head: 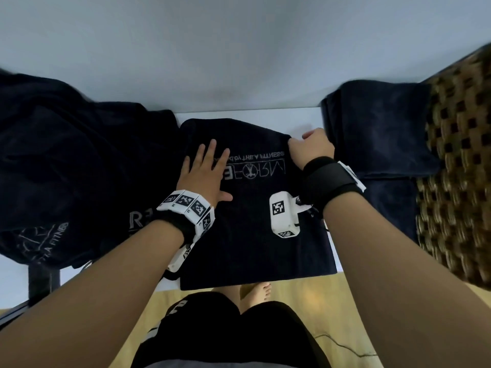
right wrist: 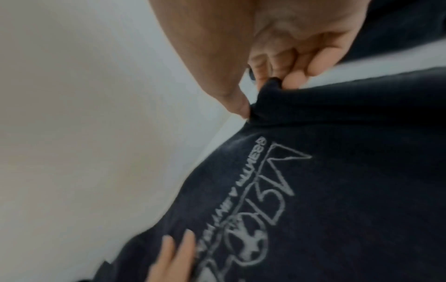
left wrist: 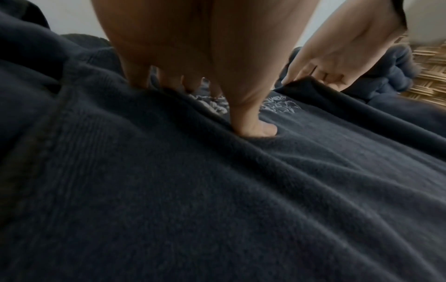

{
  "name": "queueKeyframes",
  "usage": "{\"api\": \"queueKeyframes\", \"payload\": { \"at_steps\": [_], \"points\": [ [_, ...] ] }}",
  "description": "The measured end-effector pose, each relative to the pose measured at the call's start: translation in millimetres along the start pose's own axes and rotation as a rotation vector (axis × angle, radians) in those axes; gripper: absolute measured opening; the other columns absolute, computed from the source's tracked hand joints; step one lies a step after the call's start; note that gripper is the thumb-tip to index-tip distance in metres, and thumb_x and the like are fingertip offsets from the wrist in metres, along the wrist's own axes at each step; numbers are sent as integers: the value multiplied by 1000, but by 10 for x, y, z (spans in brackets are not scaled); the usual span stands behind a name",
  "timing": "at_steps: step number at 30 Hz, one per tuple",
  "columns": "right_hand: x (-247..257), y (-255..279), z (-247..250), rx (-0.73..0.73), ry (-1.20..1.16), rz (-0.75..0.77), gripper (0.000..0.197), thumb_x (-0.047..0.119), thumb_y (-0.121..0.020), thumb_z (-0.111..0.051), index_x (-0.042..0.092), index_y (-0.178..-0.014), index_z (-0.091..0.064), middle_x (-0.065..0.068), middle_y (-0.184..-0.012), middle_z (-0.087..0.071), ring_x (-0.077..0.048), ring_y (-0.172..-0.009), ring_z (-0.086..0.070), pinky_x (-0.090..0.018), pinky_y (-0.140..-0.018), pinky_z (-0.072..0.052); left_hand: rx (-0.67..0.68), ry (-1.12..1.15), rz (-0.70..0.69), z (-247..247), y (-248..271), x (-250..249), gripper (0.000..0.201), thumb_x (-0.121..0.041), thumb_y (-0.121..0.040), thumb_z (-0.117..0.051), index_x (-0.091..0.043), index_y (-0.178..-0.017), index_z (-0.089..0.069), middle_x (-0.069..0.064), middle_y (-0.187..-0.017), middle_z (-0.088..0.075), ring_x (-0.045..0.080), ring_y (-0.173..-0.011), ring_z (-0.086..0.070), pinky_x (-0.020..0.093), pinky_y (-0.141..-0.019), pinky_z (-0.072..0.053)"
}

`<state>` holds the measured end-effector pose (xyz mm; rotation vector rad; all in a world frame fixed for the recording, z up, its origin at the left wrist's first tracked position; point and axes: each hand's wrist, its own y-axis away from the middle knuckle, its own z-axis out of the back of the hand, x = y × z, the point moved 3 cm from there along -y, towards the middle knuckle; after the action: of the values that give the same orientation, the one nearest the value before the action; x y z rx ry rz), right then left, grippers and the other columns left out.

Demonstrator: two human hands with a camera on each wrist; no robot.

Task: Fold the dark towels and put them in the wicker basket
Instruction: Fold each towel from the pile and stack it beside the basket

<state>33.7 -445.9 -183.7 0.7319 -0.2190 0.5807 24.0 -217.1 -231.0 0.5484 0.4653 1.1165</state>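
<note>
A dark towel (head: 252,229) with a pale printed logo lies spread on the white table in front of me. My left hand (head: 206,168) presses flat on its left part, fingers straight and spread; the left wrist view shows my left hand (left wrist: 241,114) pushing into the pile of the dark towel (left wrist: 241,190). My right hand (head: 309,147) pinches the towel's far right corner, thumb and curled fingers closed on the cloth, seen close as my right hand (right wrist: 263,91) on the dark towel (right wrist: 337,171). The wicker basket (head: 462,181) stands at the right with a folded dark towel (head: 377,134) inside.
A heap of unfolded dark towels (head: 66,168) covers the table's left side. The white table (head: 239,112) meets a pale wall just beyond the spread towel. Below the near edge are a wooden floor, a cable and my legs.
</note>
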Motion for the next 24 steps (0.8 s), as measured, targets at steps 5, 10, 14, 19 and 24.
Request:
{"api": "queueKeyframes", "payload": {
  "at_steps": [5, 10, 14, 19, 24],
  "points": [
    [-87, 66, 86, -75, -407, 11, 6, 24, -76, -71, 30, -76, -70, 18, -77, -65, -9, -85, -67, -8, -62, -45, 4, 24, -16, -12, 6, 7, 110, -61, -83, -61, -30, -151, 18, 4, -158, 29, 25, -149, 17, 47, -119, 1],
    [-206, 146, 158, -53, -704, 85, 31, 1, -74, -70, 30, -84, -75, -1, -100, -72, -17, -93, -70, -30, -85, -58, -10, 37, -17, -20, -3, 17, 110, -61, -82, -62, -31, -151, 18, 3, -158, 30, 23, -149, 17, 46, -119, 2],
    [-234, 144, 200, 12, -718, 136, 47, -7, -79, -57, 27, -106, -75, 2, -99, -71, -14, -87, -67, -30, -82, -60, -29, 56, -26, -31, -3, 32, 110, -61, -82, -63, -32, -152, 17, 1, -158, 29, 22, -148, 17, 45, -119, 3],
    [-200, 175, 297, -134, -285, 358, 62, 0, -83, -57, 11, -143, -48, 3, -156, -36, -14, -139, -39, -19, -114, -26, -42, 66, -29, -42, -5, 44, 110, -61, -81, -64, -33, -152, 16, 0, -159, 29, 22, -149, 17, 45, -119, 3],
    [-316, 435, 108, -63, 175, 472, 68, 4, -86, -58, 15, -149, -39, -4, -164, -15, -24, -144, -26, -35, -117, -26, -14, 78, -24, -36, -16, 46, 111, -59, -81, -66, -33, -152, 15, 0, -158, 30, 22, -148, 18, 45, -119, 3]
  ]
}}
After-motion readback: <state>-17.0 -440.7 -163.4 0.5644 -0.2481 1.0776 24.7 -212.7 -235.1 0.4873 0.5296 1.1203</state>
